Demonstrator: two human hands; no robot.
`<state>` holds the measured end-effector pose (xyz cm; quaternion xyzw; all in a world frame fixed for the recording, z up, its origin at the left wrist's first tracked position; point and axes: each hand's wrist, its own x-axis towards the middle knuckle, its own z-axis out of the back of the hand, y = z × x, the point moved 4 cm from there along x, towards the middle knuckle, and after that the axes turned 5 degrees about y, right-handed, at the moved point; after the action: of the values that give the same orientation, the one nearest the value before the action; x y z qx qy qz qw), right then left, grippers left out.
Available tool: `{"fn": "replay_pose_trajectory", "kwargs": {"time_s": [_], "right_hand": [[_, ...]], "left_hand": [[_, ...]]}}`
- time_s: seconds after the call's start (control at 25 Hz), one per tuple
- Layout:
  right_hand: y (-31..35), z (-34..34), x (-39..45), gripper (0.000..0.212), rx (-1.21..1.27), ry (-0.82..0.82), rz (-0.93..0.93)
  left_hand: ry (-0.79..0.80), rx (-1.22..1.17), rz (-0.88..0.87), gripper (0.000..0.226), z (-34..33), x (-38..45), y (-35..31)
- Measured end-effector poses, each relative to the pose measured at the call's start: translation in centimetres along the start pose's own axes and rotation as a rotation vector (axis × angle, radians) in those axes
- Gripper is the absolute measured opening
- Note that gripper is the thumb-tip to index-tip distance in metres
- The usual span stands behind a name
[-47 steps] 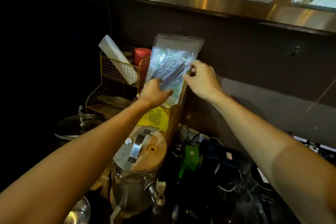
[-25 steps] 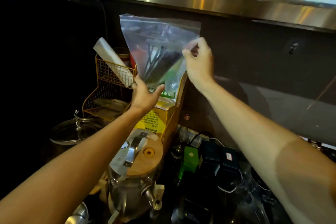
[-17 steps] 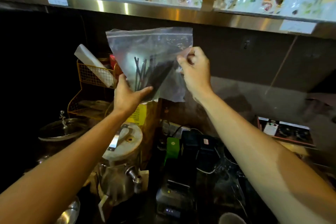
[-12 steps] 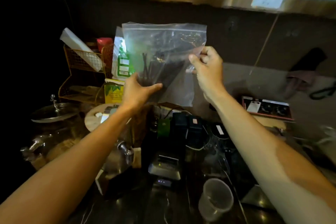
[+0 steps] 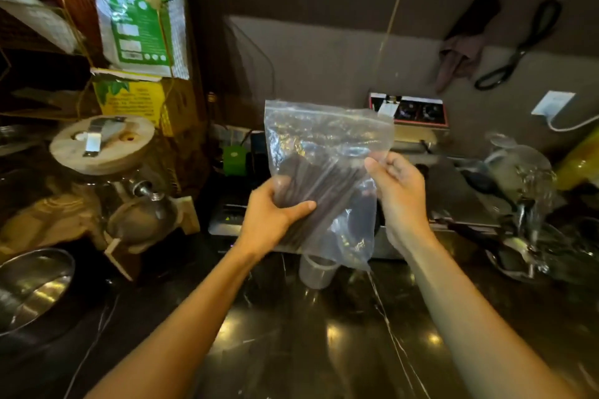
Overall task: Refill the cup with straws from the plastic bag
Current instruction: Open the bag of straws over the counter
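Here the bag (image 5: 327, 152) hangs in the air above the tabletop (image 5: 291, 334), and it serves as the landmark. The left hand (image 5: 272, 220) clamps its lower left side, thumb across the front and fingers (image 5: 282, 186) curled behind, squeezing the bundle of dark straws (image 5: 317, 185) through the plastic. The right hand (image 5: 400, 191) pinches the bag's right edge, fingers closed on the film. The bag's top strip looks sealed, though blur makes that uncertain. The straws lie slanted inside it, too packed to count.

Directly below the bag's bottom corner stands one cup (image 5: 316, 272), upright on the tabletop, its rim partly hidden behind the plastic; whether anything is in it I cannot tell. In front of the bag, toward the camera, the dark glossy tabletop lies bare between the two forearms, giving open room. Behind the bag sits a low machine (image 5: 227, 223), close to the cup. Left of the bag stands one glass jar with a wooden lid (image 5: 102, 144) and a tap, and farther left one steel bowl (image 5: 32, 288) at the frame's edge. Right of the bag crowd glass vessels (image 5: 518, 172). Behind everything runs a dim brown wall (image 5: 324, 58).
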<state>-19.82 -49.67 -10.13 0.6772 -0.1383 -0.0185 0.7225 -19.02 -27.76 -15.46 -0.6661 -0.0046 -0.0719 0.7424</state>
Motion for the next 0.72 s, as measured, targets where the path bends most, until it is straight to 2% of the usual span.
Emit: {"fn": "replay_pose_trajectory", "kwargs": {"time_s": [0.2,0.48,0.64,0.72], "right_hand": [[-6.0,2.9,-5.5,0.015,0.004,0.008,-0.100],[-12.0,4.3,-10.1,0.015,0.029,0.060,-0.214],[-14.7,5.2,-11.2,0.010,-0.017,0.083,-0.285],[-15.8,5.5,-11.5,0.010,-0.062,0.091,-0.310]], "left_hand": [[0.052,-0.060,0.176,0.056,-3.6,-5.0,5.7],[0.137,-0.085,0.258,0.040,-5.4,-9.2,9.8],[0.067,-0.107,0.263,0.044,-5.2,-9.6,11.1],[0.026,-0.116,0.284,0.038,-5.2,-9.4,11.8]]}}
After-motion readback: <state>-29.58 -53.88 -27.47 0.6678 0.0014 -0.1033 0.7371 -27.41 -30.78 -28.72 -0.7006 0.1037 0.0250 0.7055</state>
